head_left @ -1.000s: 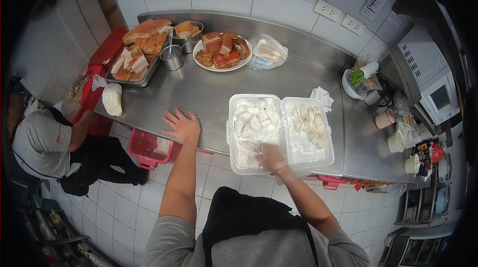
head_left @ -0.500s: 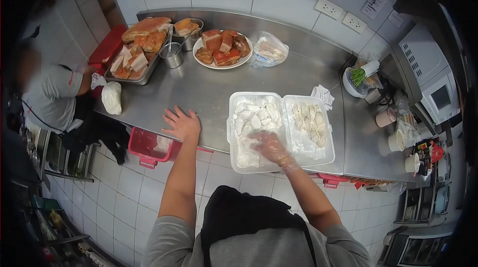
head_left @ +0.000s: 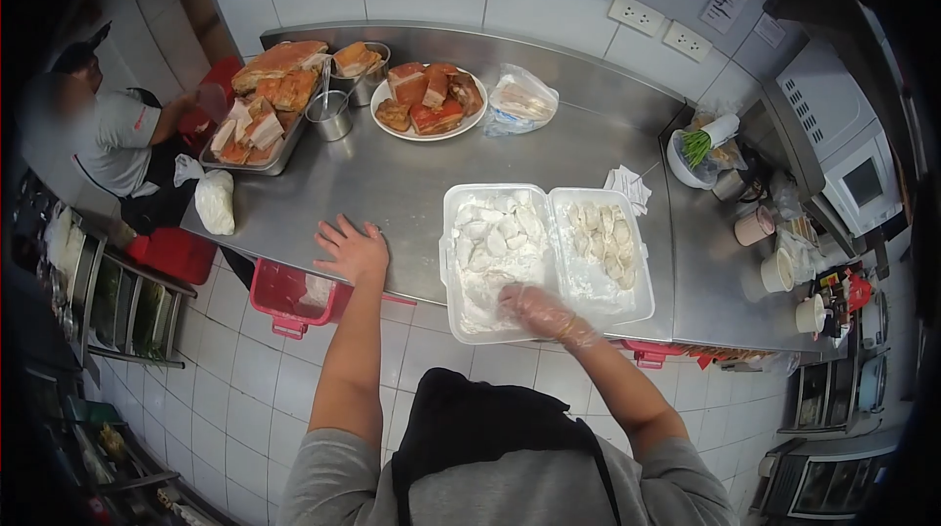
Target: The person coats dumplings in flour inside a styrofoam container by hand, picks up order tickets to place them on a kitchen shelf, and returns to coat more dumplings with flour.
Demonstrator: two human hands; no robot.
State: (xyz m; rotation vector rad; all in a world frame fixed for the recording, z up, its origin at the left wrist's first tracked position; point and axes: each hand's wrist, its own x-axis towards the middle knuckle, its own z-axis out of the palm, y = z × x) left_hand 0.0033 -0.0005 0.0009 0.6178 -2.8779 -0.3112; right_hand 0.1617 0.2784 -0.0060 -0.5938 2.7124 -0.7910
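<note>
The gloved right hand curls, grip unclear, at one floury foam box; the left hand spreads wide on the table, one plate beyond it, one white bag leftward.

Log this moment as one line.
left hand: flat on grey steel counter | clear-gloved right hand: at white powder in open white foam box
</note>
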